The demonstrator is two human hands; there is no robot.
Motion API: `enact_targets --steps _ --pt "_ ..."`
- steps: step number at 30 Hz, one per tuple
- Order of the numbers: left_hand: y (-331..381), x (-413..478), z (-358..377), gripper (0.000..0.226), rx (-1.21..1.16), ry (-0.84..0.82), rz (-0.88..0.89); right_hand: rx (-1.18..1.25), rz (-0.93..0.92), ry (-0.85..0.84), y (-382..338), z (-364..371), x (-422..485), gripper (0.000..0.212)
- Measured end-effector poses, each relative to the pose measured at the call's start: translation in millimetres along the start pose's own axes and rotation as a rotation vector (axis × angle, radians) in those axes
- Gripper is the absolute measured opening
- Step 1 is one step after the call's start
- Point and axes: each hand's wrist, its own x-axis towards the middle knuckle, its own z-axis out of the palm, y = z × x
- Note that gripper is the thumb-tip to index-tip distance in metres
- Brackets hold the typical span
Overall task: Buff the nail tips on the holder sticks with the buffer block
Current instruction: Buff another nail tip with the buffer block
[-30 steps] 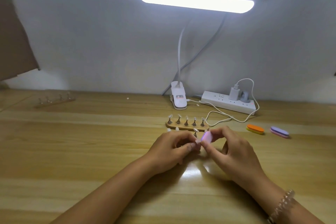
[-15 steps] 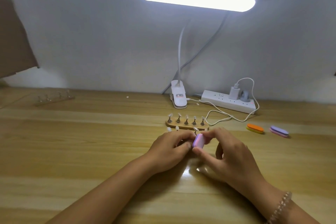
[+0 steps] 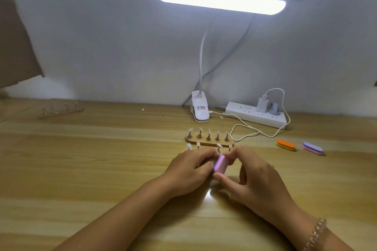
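My right hand pinches a small pink and purple buffer block between thumb and fingers, its long side pointing away from me. My left hand is curled right beside the block, fingertips against it; whatever it holds is hidden behind the fingers and the block. Just beyond the hands stands a wooden holder base with several sticks, each topped with a clear nail tip. A nearer row of sticks with nail tips shows above my left knuckles, its base hidden.
An orange buffer block and a purple one lie at the right. A white power strip with a looping cable and the lamp clamp sit at the back. Another holder base lies far left.
My right hand has turned the buffer block from pointing up-right to lying lengthwise toward me and drawn it slightly nearer. The left hand stays in place against it.
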Motion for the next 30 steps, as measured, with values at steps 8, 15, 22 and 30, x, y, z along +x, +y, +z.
enact_targets --steps 8,15,22,30 --pt "-0.3 0.4 -0.7 0.022 -0.035 -0.004 -0.016 0.048 -0.025 0.008 4.6 1.6 0.8 0.028" --pt "-1.4 1.0 -0.1 0.017 -0.034 0.002 -0.019 0.033 0.017 0.041 5.8 2.1 2.5 0.027" --pt "0.6 1.5 -0.6 0.014 -0.042 -0.008 -0.017 0.056 0.085 0.054 10.0 0.3 5.5 0.025" --pt "1.1 0.8 -0.1 0.015 -0.041 -0.021 -0.031 0.108 0.085 0.038 8.9 -0.6 6.1 0.03"
